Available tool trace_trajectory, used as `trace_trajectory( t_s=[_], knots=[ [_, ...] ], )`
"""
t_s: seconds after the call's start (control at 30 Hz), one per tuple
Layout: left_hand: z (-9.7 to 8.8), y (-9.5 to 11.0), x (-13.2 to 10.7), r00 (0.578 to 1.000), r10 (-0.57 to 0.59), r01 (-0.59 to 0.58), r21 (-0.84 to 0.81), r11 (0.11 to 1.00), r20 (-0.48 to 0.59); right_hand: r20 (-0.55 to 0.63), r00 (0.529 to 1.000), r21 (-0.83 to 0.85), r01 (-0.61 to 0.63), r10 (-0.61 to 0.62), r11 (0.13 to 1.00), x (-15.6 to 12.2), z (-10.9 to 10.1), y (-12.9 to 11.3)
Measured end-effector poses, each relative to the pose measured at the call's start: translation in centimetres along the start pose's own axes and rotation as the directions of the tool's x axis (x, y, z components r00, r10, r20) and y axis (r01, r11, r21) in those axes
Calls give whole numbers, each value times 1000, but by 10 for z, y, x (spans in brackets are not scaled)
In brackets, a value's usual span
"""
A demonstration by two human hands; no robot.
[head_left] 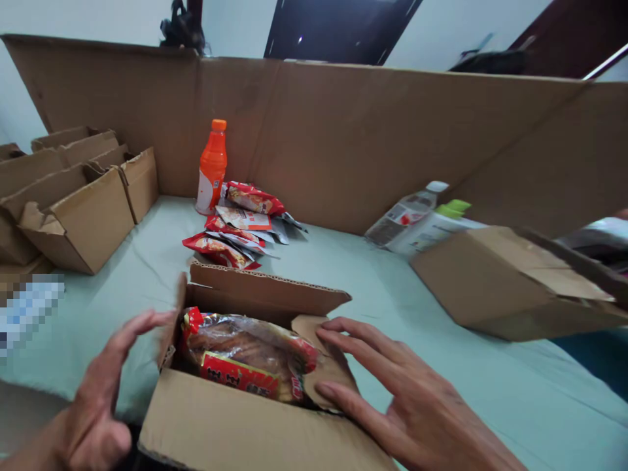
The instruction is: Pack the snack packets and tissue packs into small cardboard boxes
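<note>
Right in front of me stands a cardboard box (pixel 255 428) with its top flaps up. Inside it lies a clear and red plastic food packet (pixel 245 356) with brown contents. My right hand (pixel 397 386) rests its fingers on the box's right end flap (pixel 326 366), which leans inward over the packet's end. The fingers are stretched and apart. My left hand (pixel 105 399) is beside the box's left end, fingers spread, slightly blurred. Its fingertips reach the left flap (pixel 171 327); whether they touch it I cannot tell.
Behind the box lie several red snack packets (pixel 235 229) beside an orange bottle (pixel 213 167). Open cardboard boxes (pixel 93 216) stand at the left. On the right are a clear bottle (pixel 402 216), a green-capped container (pixel 432 226) and a tilted carton (pixel 490 281). A tall cardboard wall (pixel 367 137) closes the back.
</note>
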State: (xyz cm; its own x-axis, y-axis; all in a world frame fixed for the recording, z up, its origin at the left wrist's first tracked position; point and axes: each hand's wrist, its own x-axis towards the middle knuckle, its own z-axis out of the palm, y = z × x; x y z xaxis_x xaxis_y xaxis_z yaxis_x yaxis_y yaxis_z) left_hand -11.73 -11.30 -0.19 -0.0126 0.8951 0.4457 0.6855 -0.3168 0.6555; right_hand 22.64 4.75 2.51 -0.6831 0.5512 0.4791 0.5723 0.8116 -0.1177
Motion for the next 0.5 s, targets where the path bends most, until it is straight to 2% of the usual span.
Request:
trace_trajectory(
  t_s=[0.07,0.13,0.3,0.4,0.5],
  knots=[
    [4,8,9,984,147,-147,-11,989,104,8,1000,-1,0,0,1000,-1,-1,0],
    [3,10,19,954,242,-246,-2,969,176,29,999,13,-16,16,1000,-2,-1,1],
    [-4,4,26,908,309,-344,83,935,283,32,998,39,-54,53,998,-3,0,0],
    [-2,7,25,927,281,-318,125,940,249,19,998,34,-60,60,998,1,-1,-3],
    [4,15,29,971,198,-214,118,970,130,48,998,40,-51,49,998,6,-7,-3]
  ],
)
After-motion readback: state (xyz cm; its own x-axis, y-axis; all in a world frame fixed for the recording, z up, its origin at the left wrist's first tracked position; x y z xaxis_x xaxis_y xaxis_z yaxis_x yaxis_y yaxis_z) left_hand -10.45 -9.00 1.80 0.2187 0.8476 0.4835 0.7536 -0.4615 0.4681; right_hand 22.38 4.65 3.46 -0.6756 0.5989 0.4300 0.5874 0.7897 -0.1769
